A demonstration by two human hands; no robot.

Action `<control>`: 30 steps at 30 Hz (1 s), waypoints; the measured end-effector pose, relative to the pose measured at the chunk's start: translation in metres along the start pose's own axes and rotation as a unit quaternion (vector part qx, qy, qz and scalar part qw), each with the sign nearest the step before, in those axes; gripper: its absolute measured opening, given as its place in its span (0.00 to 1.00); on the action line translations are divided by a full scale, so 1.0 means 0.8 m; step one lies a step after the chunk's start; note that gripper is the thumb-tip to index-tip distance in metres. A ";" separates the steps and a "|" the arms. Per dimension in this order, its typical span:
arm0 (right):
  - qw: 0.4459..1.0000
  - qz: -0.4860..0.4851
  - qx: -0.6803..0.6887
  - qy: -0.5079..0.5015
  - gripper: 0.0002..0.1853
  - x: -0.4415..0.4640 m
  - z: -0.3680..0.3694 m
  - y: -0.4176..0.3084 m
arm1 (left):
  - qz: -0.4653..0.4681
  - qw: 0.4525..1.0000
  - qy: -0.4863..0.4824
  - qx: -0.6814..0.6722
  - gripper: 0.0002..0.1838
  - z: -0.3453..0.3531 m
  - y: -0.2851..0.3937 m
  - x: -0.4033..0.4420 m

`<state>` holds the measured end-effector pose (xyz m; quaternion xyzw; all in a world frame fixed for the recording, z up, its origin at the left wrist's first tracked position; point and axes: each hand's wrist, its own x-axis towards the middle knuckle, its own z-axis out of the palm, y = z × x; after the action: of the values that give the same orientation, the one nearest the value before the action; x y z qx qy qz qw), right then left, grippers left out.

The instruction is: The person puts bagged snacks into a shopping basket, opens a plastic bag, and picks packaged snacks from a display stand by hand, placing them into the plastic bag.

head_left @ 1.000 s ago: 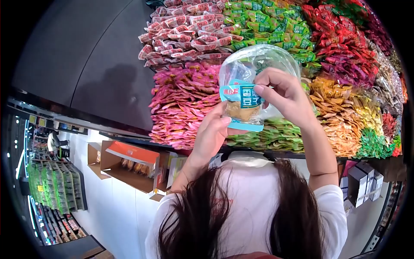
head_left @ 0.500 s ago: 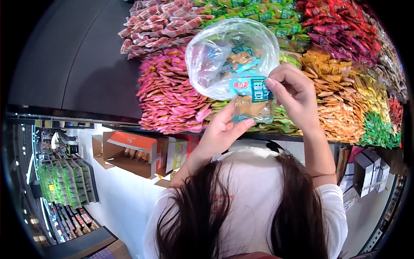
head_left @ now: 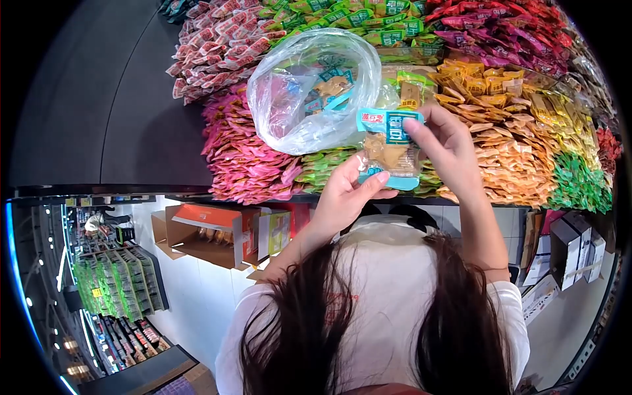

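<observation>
Bench: We stand at a dark bench (head_left: 72,99) loaded with wrapped packets; its bare panel lies to the left of the see-through bag.
Heaps: The pink heap (head_left: 247,161) is left of the bag and a little nearer to us, the green heap (head_left: 395,26) is beyond it to the right, and the orange heap (head_left: 510,168) is well off to its right.
Carton: On the floor, nearer to us than the bag and to its left, we see an open carton (head_left: 204,230) with packed goods inside.
Bag: Our landmark, the see-through bag (head_left: 268,118), rests on the heaps with its round mouth open; several teal packets (head_left: 332,85) show inside.
Left hand: Our left hand (head_left: 345,197), nearer than the bag and to its right, has its grip on the lower left part of the teal-edged packet, thumb on the front.
Right hand: Our right hand (head_left: 454,148), farther right of the bag, has its grip closed on the upper right corner, thumb over the printed label.
Teal-edged packet: We hold it (head_left: 388,155) up, front towards us, just right of the bag's mouth; whether it touches the bag we cannot tell.
Step in hand: We judge this to be holding the packet spread between both hands, its front in view.
Next move: It calls for one firm pinch before the other loosens, and for care around the bag's soft rim.
</observation>
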<state>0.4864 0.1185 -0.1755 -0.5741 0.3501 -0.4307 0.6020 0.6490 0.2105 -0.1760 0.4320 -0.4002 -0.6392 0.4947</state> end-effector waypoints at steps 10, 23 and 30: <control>0.985 0.020 0.165 -0.038 0.17 -0.019 0.007 0.005 | 0.016 0.997 0.000 0.072 0.22 -0.004 0.001 0.002; 0.988 -0.036 0.150 -0.014 0.13 -0.019 0.079 -0.010 | 0.083 0.996 -0.002 0.023 0.25 -0.071 0.028 -0.036; 0.972 -0.199 -0.056 0.108 0.14 0.061 0.096 -0.044 | 0.357 0.849 0.201 0.335 0.21 -0.147 0.057 -0.043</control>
<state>0.5711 0.1043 -0.1295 -0.6149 0.3150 -0.5813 0.4299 0.7783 0.2252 -0.1635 0.5176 -0.6083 -0.1449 0.5840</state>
